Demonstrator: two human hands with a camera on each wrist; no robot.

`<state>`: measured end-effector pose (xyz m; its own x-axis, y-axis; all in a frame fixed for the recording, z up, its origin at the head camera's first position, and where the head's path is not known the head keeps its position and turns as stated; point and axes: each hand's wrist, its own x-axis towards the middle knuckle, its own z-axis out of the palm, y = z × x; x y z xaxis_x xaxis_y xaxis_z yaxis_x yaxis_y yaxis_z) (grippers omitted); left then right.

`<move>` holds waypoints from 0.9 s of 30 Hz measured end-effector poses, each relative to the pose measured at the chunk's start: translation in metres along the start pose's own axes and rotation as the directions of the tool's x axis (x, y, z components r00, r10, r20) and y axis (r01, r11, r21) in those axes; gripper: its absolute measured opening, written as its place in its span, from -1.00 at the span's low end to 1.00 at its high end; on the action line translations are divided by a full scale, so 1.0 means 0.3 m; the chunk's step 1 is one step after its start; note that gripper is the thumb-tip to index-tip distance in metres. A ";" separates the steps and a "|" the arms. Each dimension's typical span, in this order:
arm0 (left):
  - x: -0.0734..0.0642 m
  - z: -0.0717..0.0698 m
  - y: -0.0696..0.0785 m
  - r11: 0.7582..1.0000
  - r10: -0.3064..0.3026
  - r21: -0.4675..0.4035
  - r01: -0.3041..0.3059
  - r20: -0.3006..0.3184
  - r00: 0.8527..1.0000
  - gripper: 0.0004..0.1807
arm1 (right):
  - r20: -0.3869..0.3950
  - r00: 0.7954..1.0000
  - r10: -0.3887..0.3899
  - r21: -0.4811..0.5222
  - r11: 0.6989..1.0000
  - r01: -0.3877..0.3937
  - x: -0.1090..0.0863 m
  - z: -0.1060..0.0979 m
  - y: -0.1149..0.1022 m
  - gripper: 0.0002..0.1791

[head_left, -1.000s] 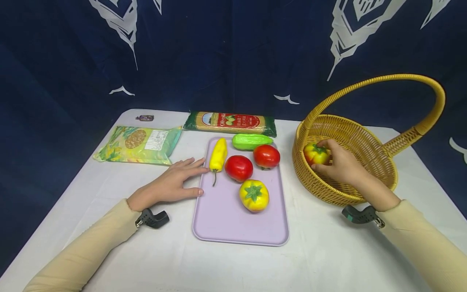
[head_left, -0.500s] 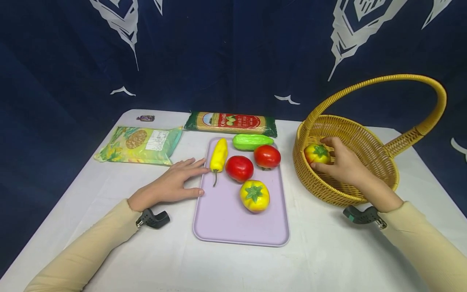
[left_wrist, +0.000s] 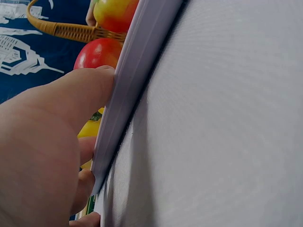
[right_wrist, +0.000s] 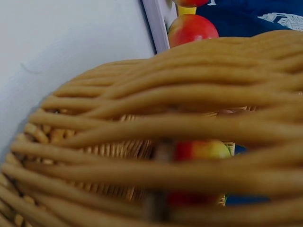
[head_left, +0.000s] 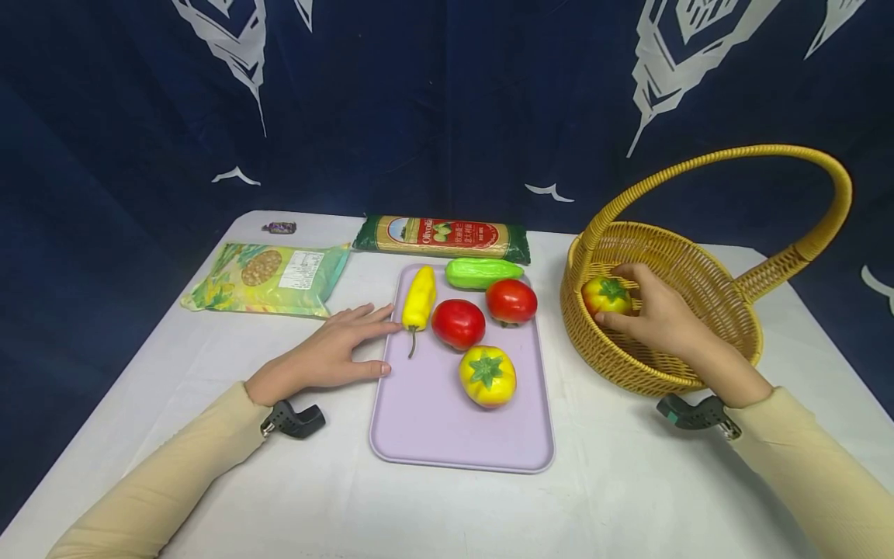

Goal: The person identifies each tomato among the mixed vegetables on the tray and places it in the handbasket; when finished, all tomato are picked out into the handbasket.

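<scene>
In the head view my right hand (head_left: pixel 653 310) is inside the wicker basket (head_left: pixel 649 380), with thumb and fingers spread around a yellow-and-red tomato (head_left: pixel 606 296). The thumb tip is right at its near side, and a narrow gap shows between the index finger and its far side. My left hand (head_left: pixel 331 345) lies flattened at the left edge of the lilac tray (head_left: pixel 461 439), its thumb and fingertips on the rim. On the tray are a yellow pepper (head_left: pixel 419 299), two red tomatoes (head_left: pixel 458 323) and a yellow tomato (head_left: pixel 487 376). Basket weave mostly hides the right hand's work in the right wrist view.
A green cucumber-like vegetable (head_left: pixel 483 272) lies across the tray's far edge. Behind it is a spaghetti packet (head_left: pixel 443 237); a green-yellow food bag (head_left: pixel 268 278) lies at the left. The basket's tall handle (head_left: pixel 733 155) arches over its opening. A small purple item (head_left: pixel 279 227) sits far left.
The right index finger has moved slightly away from the tomato in the basket, and the tomato has turned a little toward the hand. The left hand and the tray's contents stay put.
</scene>
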<state>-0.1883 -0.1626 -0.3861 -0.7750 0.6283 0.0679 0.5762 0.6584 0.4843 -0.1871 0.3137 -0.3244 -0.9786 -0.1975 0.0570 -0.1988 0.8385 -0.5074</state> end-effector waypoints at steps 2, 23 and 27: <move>-0.002 0.001 0.000 1.000 -0.001 0.000 0.001 0.000 1.000 -0.31 | -0.009 1.000 -0.005 -0.002 1.000 0.005 -0.004 -0.002 -0.003 -0.18; -0.001 0.002 0.000 1.000 -0.007 -0.001 0.007 0.001 1.000 -0.31 | -0.106 0.985 -0.134 -0.034 0.991 0.131 -0.094 -0.087 -0.135 -0.29; 0.001 0.002 -0.003 1.000 -0.006 0.005 0.006 0.000 1.000 -0.31 | -0.125 0.962 -0.242 -0.033 0.970 0.240 -0.114 -0.073 -0.181 -0.36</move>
<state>-0.1887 -0.1628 -0.3872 -0.7783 0.6245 0.0652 0.5730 0.6639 0.4805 -0.1441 0.2860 -0.2799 -0.8999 -0.3296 0.2855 -0.4296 0.7831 -0.4498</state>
